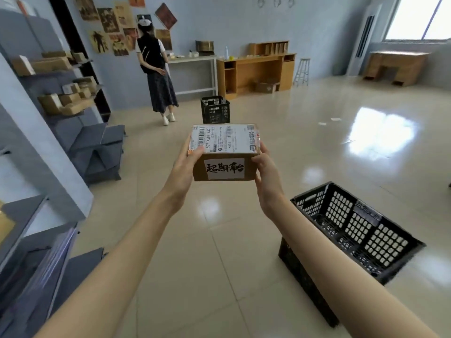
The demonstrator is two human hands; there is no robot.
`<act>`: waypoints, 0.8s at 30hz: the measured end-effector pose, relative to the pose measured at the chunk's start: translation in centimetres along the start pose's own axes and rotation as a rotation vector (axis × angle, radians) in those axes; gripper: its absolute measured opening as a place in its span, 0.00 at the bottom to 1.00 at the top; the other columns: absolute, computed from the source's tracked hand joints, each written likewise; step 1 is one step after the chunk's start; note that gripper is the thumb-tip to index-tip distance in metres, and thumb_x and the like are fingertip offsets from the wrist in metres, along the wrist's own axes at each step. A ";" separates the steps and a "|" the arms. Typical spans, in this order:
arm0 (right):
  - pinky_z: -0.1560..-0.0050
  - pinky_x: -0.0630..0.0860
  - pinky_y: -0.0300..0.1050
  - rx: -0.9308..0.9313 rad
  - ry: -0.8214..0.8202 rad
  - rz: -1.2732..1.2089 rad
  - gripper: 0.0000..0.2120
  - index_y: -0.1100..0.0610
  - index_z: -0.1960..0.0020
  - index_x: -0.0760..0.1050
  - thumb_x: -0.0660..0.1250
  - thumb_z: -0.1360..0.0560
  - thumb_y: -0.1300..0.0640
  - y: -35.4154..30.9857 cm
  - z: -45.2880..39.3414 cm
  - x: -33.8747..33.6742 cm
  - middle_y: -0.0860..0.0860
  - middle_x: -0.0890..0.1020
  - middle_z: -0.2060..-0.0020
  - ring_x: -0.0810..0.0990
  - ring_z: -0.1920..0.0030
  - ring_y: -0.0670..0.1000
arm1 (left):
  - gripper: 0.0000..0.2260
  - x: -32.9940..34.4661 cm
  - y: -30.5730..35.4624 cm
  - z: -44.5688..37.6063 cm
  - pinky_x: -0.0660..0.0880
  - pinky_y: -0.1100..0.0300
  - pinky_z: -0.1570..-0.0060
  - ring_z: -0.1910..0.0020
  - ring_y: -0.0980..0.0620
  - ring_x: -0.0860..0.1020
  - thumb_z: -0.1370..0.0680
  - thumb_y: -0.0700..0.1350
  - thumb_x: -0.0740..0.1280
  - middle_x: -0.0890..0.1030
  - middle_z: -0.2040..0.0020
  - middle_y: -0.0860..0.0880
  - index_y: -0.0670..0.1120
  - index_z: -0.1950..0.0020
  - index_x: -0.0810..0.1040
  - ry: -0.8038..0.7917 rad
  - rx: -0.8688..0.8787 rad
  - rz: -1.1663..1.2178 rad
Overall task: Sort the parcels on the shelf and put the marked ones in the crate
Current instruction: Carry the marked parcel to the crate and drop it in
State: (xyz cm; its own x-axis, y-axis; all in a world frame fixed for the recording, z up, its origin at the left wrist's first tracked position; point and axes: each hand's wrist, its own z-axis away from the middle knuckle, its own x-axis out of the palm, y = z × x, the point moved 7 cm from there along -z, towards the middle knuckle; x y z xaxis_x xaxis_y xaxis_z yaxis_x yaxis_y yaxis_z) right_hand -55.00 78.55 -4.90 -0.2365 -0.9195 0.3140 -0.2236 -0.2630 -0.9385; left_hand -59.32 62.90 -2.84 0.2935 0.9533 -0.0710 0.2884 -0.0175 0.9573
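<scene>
At centre frame, the left hand [186,164] and right hand [266,172] grip a labelled parcel [224,152] by its sides. A black crate [351,230] sits at lower right.

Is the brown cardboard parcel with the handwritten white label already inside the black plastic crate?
No, both hands, left hand and right hand, hold the brown cardboard parcel in the air, apart from the black plastic crate.

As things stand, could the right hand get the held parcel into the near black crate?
Probably yes. The right hand grips the parcel with the left hand, and the near black crate sits open-topped just below and right, with nothing visible between.
</scene>
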 end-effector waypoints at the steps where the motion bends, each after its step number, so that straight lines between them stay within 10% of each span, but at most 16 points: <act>1: 0.52 0.71 0.37 -0.003 0.030 0.002 0.21 0.45 0.35 0.65 0.52 0.24 0.63 -0.4 -0.4 -2.4 0.51 0.77 0.42 0.75 0.49 0.43 | 0.16 2.4 -0.4 -0.8 0.75 0.68 0.54 0.44 0.59 0.78 0.19 0.49 0.55 0.78 0.39 0.54 0.59 0.31 0.63 -0.028 -0.005 0.004; 8: 0.58 0.72 0.33 -0.014 0.246 0.020 0.22 0.48 0.32 0.65 0.53 0.24 0.62 -2.7 -2.7 -17.0 0.45 0.79 0.52 0.77 0.54 0.41 | 0.21 17.2 -2.8 -5.9 0.70 0.63 0.43 0.40 0.58 0.75 0.19 0.50 0.54 0.75 0.36 0.53 0.57 0.26 0.57 -0.222 -0.042 0.016; 17: 0.60 0.71 0.36 -0.003 0.524 0.055 0.20 0.50 0.31 0.65 0.53 0.22 0.58 -2.5 -4.8 -31.9 0.48 0.78 0.50 0.76 0.53 0.42 | 0.20 32.9 -8.0 -12.5 0.72 0.76 0.63 0.56 0.70 0.78 0.20 0.52 0.56 0.77 0.45 0.59 0.56 0.27 0.60 -0.455 -0.094 0.054; 24: 0.53 0.75 0.42 0.071 0.847 0.060 0.19 0.57 0.33 0.65 0.56 0.21 0.49 0.7 -8.6 -44.4 0.49 0.78 0.52 0.77 0.54 0.43 | 0.19 46.1 -14.8 -20.0 0.75 0.69 0.66 0.52 0.59 0.77 0.21 0.54 0.58 0.74 0.43 0.49 0.50 0.31 0.64 -0.640 -0.189 0.099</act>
State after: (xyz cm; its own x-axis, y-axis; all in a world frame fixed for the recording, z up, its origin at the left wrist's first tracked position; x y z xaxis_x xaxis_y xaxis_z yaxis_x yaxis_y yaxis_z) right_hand -52.78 121.70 -18.26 -0.8800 -0.4109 0.2383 -0.1348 -0.2650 -0.9548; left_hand -68.28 113.18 -14.67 0.8093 0.5824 -0.0765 0.0847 0.0133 0.9963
